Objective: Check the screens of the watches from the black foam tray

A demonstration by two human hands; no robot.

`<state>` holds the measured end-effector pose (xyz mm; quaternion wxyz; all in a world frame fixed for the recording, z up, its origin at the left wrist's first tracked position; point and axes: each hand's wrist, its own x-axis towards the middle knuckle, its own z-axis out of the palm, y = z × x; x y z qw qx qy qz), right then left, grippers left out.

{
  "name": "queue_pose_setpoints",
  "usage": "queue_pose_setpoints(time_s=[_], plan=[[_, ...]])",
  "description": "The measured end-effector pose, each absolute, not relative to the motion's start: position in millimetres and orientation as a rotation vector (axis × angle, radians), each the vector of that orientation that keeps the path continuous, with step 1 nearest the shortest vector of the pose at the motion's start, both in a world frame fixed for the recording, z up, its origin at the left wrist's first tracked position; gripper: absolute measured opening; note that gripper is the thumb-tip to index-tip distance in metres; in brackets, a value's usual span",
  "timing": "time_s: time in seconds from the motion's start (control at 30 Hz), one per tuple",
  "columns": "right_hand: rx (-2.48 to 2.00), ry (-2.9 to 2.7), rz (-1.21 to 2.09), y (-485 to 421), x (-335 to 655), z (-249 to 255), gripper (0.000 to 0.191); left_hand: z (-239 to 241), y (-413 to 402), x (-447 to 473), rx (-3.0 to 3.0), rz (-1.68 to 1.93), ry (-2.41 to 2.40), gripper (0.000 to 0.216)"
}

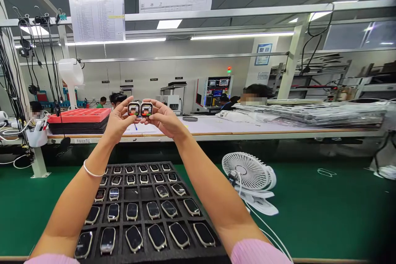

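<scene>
Both my arms are raised in front of me. My left hand (116, 123) pinches a small watch body (133, 109) with a lit screen. My right hand (164, 120) pinches a second watch body (146, 109), also lit. The two are held side by side, touching, at eye level. Below my arms a black foam tray (139, 193) lies on the green mat, with several watch bodies in its pockets, screens dark. A few pockets in the middle rows are bare. A bracelet (93, 172) circles my left wrist.
A white clip fan (250, 173) with a cord lies on the green mat (324, 210) right of the tray. Across the bench stand a red tray stack (78, 116), a white cup with pens (36, 135), hanging cables and stacked plastic trays (324, 112). Other people sit beyond.
</scene>
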<state>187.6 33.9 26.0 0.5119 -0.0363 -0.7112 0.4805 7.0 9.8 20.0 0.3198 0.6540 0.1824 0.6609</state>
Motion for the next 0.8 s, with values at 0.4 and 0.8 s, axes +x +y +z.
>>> queue_pose_setpoints(time_s=[0.4,0.8], plan=[[-0.087,-1.729,1.153,30,192,19,0.048,12,6,17,1.688,1.848,0.513,0.064],[-0.265,-1.523,1.578,36,177,-104,0.052,-97,-11,-4,1.46,1.524,0.826,0.061]])
